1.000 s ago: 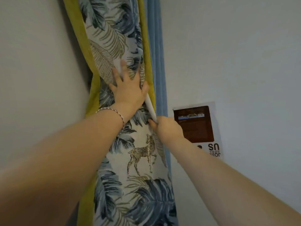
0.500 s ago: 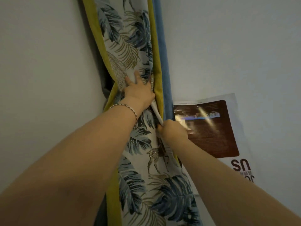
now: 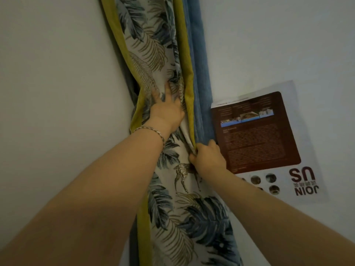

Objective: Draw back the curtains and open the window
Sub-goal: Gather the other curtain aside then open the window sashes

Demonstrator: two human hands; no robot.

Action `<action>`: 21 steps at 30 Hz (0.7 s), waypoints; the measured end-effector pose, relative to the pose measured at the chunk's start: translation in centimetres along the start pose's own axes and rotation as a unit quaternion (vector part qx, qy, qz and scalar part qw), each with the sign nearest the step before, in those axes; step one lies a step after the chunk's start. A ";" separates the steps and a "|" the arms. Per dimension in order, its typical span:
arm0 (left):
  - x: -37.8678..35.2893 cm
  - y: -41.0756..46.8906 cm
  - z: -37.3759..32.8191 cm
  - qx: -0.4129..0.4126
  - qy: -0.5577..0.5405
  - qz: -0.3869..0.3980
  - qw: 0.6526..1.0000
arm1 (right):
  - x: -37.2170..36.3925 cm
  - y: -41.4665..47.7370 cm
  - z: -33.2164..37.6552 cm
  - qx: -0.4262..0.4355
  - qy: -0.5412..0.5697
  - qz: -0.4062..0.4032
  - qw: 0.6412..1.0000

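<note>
The leaf-patterned curtain [image 3: 169, 212] with yellow-green borders hangs gathered into a narrow bundle against the wall, and a blue curtain [image 3: 199, 77] lies along its right side. My left hand [image 3: 167, 112], bracelet on the wrist, clutches the bundle's folds with its fingers dug into the fabric. Lower down, my right hand [image 3: 208, 157] is closed on the bundle's right yellow-green edge, beside a gold zebra print. No window shows in this view.
A dark brown poster [image 3: 257, 131] with "JOIN US" printed on it is stuck to the pale wall just right of the curtains, close to my right hand. Bare wall [image 3: 57, 93] runs along the left of the bundle.
A white strip seen between my hands earlier is no longer visible. My left fingers have curled deeper into the folds, and my right hand has closed on the curtain's edge.
</note>
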State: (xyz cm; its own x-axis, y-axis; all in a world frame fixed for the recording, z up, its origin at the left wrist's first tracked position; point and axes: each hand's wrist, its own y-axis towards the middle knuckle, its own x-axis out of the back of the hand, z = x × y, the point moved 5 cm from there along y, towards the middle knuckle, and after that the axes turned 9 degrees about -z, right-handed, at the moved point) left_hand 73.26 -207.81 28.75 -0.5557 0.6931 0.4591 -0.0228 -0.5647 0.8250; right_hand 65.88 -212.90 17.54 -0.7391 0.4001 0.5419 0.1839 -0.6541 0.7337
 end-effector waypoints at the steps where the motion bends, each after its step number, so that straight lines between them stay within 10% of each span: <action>1: -0.3 -0.8 0.0 -0.014 0.003 0.014 1.000 | -0.6 -1.0 -0.4 -0.010 -0.004 0.025 1.000; 6: -2.1 -7.8 0.4 0.020 -0.115 0.123 0.986 | -0.4 -5.3 -2.2 -0.052 0.126 0.129 0.982; 21: 15.9 -28.5 0.2 0.182 -0.196 -0.008 0.964 | 12.1 -24.2 1.9 -0.110 0.391 0.331 0.852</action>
State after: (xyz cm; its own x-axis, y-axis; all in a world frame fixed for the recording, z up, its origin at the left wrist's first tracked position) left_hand 65.26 -180.57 12.62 -0.1996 0.8561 0.4767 0.3035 -0.4086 0.8608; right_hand 53.76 -191.02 7.16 -0.7422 -0.5964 0.3056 0.6655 -0.7094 0.2319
